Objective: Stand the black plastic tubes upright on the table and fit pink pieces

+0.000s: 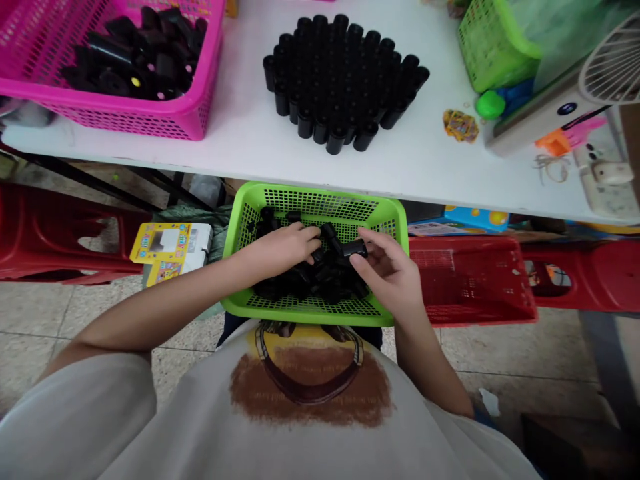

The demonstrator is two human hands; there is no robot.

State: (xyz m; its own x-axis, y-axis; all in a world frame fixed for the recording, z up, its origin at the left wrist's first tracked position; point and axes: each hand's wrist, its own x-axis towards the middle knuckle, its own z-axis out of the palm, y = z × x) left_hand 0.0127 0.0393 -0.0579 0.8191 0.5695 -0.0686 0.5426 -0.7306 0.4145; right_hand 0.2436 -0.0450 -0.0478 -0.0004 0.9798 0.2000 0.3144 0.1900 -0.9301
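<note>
Gently, my right hand (394, 272) pinches a black tube (355, 249) over the near green basket (310, 317); light, steady finger pressure should keep it from slipping. My left hand (289, 249) curls over loose pieces (300, 285); whether it grips one, I cannot tell.

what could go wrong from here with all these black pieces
The green basket seems to rest on the lap, so a shift of the legs might spill its loose black pieces. The black cylinder in the right hand could slip back among them. The standing black cylinders are packed close on the white table, so one knock might topple several.
</note>
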